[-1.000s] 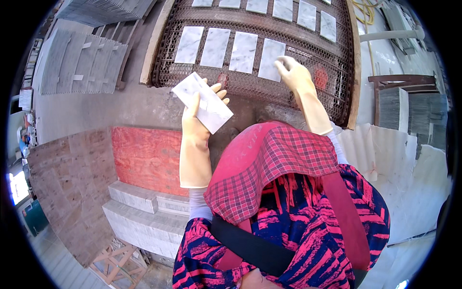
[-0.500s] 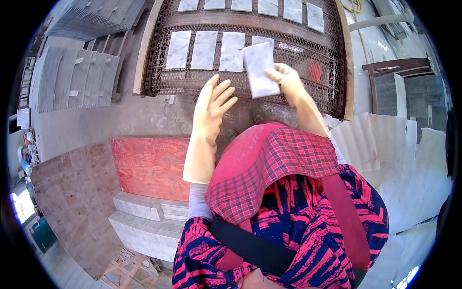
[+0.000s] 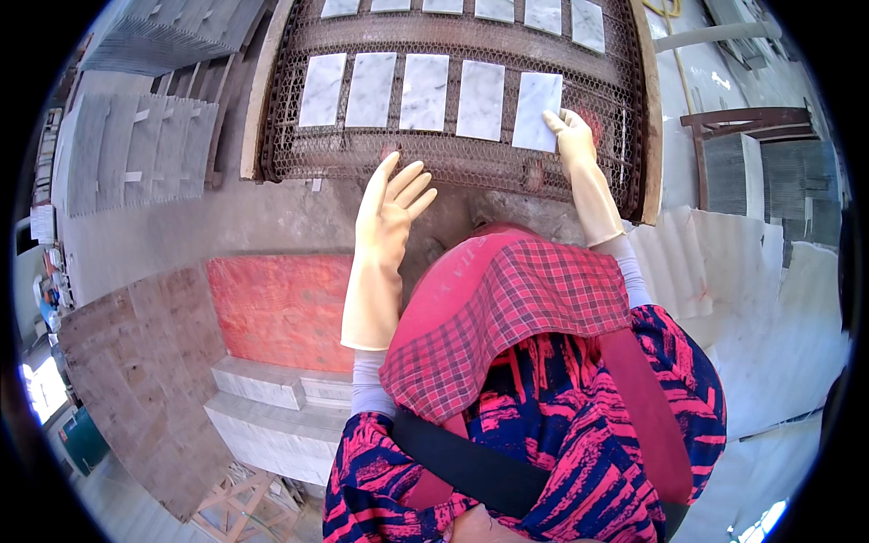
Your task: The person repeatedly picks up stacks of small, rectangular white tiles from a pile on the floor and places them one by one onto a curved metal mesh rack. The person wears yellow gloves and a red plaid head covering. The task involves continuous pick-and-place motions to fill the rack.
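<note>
1. Grey slabs [image 3: 136, 145] lay stacked at the far left, beside a red board [image 3: 281, 308] and pale blocks [image 3: 272, 407] below it.
2. The left hand [image 3: 394, 204], in a cream glove, hovered with fingers [image 3: 407, 181] spread wide and flat, holding nothing, just at the near edge of the mesh belt [image 3: 453, 158].
3. Four white marble tiles [image 3: 398, 90] lay in a row on the belt.
4. The fifth tile [image 3: 536, 110] lay at the row's right end; the right hand [image 3: 572, 136], gloved, pressed its fingers [image 3: 554, 119] on the tile's lower right corner, loosely curled, not closed around it.
5. White sheets [image 3: 778, 308] lay at the right.
</note>
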Action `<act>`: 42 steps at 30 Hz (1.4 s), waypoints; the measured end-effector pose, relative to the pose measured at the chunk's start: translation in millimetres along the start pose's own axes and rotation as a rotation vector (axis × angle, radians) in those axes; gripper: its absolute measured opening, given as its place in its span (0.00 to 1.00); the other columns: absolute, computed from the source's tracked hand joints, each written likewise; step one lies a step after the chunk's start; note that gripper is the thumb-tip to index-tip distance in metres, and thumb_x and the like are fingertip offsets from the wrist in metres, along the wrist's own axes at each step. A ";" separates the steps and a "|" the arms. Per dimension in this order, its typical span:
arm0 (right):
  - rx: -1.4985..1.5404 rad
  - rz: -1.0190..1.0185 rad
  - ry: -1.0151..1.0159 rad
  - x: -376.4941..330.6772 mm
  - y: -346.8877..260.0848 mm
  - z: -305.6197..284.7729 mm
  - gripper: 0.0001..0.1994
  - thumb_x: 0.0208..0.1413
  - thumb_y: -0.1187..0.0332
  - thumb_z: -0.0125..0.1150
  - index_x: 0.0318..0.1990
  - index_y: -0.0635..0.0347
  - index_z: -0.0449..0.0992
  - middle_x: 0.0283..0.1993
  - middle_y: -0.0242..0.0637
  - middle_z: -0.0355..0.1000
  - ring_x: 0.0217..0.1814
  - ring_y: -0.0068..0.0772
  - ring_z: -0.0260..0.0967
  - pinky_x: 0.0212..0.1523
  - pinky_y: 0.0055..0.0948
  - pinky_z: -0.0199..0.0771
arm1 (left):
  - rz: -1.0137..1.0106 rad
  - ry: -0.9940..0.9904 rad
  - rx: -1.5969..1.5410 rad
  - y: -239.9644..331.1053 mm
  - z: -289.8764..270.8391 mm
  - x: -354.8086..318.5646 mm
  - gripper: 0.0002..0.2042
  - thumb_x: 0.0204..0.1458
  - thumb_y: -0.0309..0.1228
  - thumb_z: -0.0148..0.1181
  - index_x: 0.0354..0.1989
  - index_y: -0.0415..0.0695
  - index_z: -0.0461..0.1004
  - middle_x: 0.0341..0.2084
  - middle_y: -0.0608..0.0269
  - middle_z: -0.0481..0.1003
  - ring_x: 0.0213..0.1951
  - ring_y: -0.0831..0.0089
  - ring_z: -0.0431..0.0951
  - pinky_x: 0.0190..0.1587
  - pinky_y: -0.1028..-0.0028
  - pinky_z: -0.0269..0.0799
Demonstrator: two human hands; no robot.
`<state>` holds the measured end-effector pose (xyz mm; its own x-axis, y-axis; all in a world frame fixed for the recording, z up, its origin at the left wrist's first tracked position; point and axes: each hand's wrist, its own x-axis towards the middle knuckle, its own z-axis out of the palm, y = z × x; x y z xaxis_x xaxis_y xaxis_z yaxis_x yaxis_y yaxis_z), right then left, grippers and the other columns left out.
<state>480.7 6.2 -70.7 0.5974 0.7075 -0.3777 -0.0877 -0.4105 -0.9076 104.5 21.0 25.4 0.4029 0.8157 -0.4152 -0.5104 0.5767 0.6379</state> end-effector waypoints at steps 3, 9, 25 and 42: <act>-0.005 0.000 -0.007 -3.4 -8.3 0.9 0.22 0.67 0.56 0.68 0.60 0.62 0.80 0.52 0.36 0.84 0.51 0.27 0.80 0.55 0.31 0.77 | -0.022 0.051 -0.001 -5.3 -4.1 -4.4 0.30 0.74 0.42 0.47 0.79 0.41 0.55 0.73 0.31 0.61 0.74 0.38 0.62 0.74 0.43 0.66; -0.606 -0.003 -0.011 -41.3 -79.4 6.9 0.23 0.71 0.54 0.62 0.66 0.56 0.78 0.54 0.37 0.84 0.49 0.27 0.82 0.49 0.31 0.81 | -0.012 0.154 -0.014 -15.7 -23.2 -29.3 0.31 0.73 0.45 0.49 0.78 0.41 0.57 0.72 0.31 0.63 0.73 0.40 0.65 0.73 0.45 0.67; -0.122 -0.282 -0.840 -144.2 -66.9 135.4 0.18 0.76 0.70 0.54 0.69 0.58 0.77 0.48 0.38 0.84 0.43 0.21 0.77 0.47 0.24 0.79 | 0.222 1.051 -0.165 -87.0 -38.9 -276.9 0.29 0.71 0.46 0.58 0.74 0.44 0.65 0.64 0.42 0.74 0.62 0.52 0.78 0.64 0.55 0.77; -0.559 -0.636 -1.332 -185.7 -125.4 323.2 0.22 0.76 0.55 0.53 0.71 0.51 0.75 0.54 0.40 0.84 0.50 0.27 0.80 0.56 0.29 0.79 | 0.741 1.425 -0.113 -187.2 -33.3 -357.0 0.23 0.70 0.35 0.59 0.72 0.44 0.70 0.61 0.52 0.79 0.61 0.64 0.79 0.64 0.64 0.74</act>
<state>123.1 112.2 54.1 -0.7071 0.6944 -0.1335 0.3677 0.1997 -0.9083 31.0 -376.7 32.6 -0.9127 0.2420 -0.3292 -0.3384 0.0035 0.9410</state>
